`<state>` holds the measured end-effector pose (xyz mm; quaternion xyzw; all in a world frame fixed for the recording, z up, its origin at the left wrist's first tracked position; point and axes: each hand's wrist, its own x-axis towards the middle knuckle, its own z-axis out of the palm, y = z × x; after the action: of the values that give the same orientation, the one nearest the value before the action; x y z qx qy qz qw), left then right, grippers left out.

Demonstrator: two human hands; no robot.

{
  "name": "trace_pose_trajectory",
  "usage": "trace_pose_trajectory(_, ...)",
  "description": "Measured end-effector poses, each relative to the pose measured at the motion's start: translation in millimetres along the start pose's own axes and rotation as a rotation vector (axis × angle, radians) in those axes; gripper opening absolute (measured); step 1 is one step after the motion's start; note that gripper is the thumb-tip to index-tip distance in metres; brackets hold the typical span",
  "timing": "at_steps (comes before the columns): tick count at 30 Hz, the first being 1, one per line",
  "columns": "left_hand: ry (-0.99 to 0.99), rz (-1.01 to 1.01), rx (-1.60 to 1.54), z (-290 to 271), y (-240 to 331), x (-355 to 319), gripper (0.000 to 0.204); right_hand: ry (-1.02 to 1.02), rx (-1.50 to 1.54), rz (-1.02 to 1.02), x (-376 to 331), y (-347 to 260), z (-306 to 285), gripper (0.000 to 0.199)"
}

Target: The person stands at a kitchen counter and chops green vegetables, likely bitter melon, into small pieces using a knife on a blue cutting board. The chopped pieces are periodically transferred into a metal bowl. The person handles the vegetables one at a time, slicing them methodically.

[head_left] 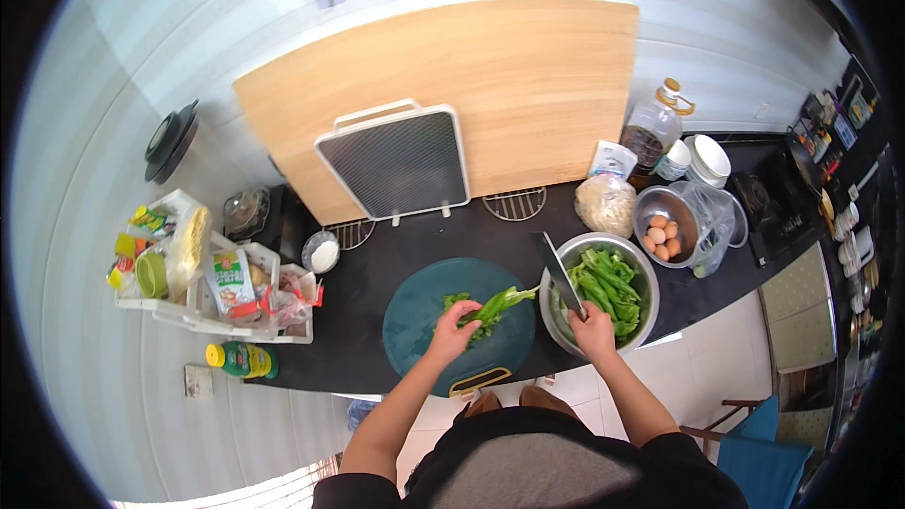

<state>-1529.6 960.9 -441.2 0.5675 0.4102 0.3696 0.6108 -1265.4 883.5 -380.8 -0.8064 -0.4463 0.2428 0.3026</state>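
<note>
My left hand (454, 331) is closed on a long green pepper (507, 301) above the round dark-green cutting board (412, 335). The pepper's pale tip points right, toward the bowl. Small green pieces (456, 302) lie on the board beside my fingers. In my right hand (593, 331) is a kitchen knife (556, 271), gripped by its handle, its broad blade tilted up and to the left. That hand is over the near left part of a steel bowl (652, 294) filled with whole green peppers (611, 285).
Right of the bowl are a steel bowl of brown eggs (662, 237), a clear plastic bag (709, 221) and a large bottle (652, 127). A white basket of packages (203, 320) and a yellow-capped bottle (243, 359) stand left. Behind, a black-faced board (401, 165) leans against a wooden panel (528, 75).
</note>
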Motion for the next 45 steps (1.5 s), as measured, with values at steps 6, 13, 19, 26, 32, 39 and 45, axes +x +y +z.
trace_pose_trajectory(6,0.364,-0.042,-0.108,-82,-20,-56,0.026,-0.372,-0.112,-0.17,-27,-27,65,0.021)
trace_pose_trajectory(13,0.538,-0.068,-0.151,-139,-25,-104,0.026,-0.723,-0.297,-0.332,-55,-28,151,0.024)
trace_pose_trajectory(19,0.431,-0.126,-0.049,-144,-55,-113,0.024,-0.643,-0.352,-0.16,-41,-23,157,0.026)
trace_pose_trajectory(26,0.228,-0.113,0.309,-114,-63,-94,0.035,-0.538,-0.331,-0.081,-39,-25,136,0.026)
trace_pose_trajectory(32,0.027,0.128,0.762,-100,-76,-87,0.045,-0.463,-0.316,-0.165,-54,-29,120,0.022)
trace_pose_trajectory(39,-0.073,0.158,0.866,-106,-83,-86,0.042,-0.562,-0.389,-0.318,-58,-25,134,0.021)
trace_pose_trajectory(45,-0.099,0.211,0.96,-104,-82,-87,0.041,-0.682,-0.491,-0.267,-53,-32,146,0.021)
